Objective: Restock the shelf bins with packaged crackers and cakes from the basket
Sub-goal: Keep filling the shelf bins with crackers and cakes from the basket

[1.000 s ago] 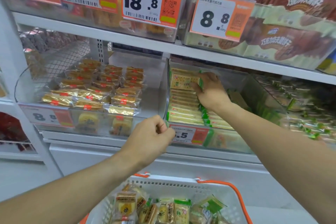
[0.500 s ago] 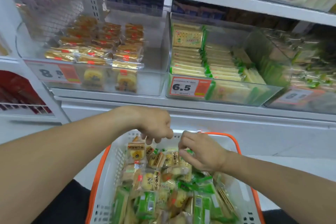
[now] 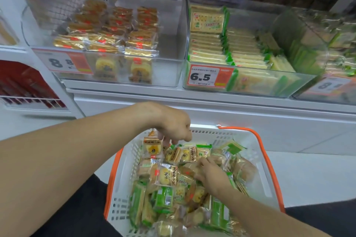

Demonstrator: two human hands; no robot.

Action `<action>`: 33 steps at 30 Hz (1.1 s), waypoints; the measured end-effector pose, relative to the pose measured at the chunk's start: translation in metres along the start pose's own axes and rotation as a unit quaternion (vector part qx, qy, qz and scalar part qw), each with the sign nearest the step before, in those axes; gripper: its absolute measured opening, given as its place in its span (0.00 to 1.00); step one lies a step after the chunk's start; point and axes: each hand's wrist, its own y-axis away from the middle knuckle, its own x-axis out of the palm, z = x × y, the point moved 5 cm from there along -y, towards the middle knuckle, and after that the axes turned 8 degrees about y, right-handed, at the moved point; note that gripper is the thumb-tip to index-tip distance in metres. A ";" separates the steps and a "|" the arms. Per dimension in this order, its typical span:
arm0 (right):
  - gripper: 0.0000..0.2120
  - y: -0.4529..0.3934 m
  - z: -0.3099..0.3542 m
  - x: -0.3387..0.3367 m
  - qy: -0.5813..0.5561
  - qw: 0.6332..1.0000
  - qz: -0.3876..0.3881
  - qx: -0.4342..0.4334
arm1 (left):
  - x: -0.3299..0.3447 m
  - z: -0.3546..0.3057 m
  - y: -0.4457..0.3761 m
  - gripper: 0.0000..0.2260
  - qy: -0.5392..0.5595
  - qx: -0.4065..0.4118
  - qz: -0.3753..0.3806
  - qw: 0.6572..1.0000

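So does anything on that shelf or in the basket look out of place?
Nothing looks damaged or spilled. The white plastic basket with orange rim holds a mixed jumble of packets, and one green-edged cracker packet stands upright behind the flat rows in the clear bin.

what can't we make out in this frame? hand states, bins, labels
- Left hand: fingertips hidden behind its own knuckles, head view; grip on the cake pack unclear.
- Right hand: fingers buried among packs; grasp unclear.
- Right bin: cut by the frame edge, price blurred.
- Basket: near end cut by the bottom edge.
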 end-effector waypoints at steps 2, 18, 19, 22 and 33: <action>0.12 -0.008 -0.003 -0.017 -0.017 1.000 0.016 0.013 | 0.000 -0.002 -0.001 0.14 0.000 0.002 0.005 1.000; 0.12 0.038 0.026 -0.207 -0.251 0.942 0.188 -0.116 | -0.010 0.013 -0.011 0.17 0.087 0.055 -0.061 0.993; 0.12 0.043 0.029 -0.211 -0.280 0.934 0.187 -0.121 | -0.009 0.013 -0.012 0.16 0.130 0.059 -0.056 0.988; 0.18 0.052 0.035 -0.217 -0.367 0.904 0.189 -0.113 | -0.013 0.008 -0.010 0.13 0.206 0.094 -0.059 0.972; 0.19 0.056 0.044 -0.225 -0.344 0.911 0.164 -0.157 | -0.035 -0.018 0.013 0.10 0.057 0.171 -0.195 0.964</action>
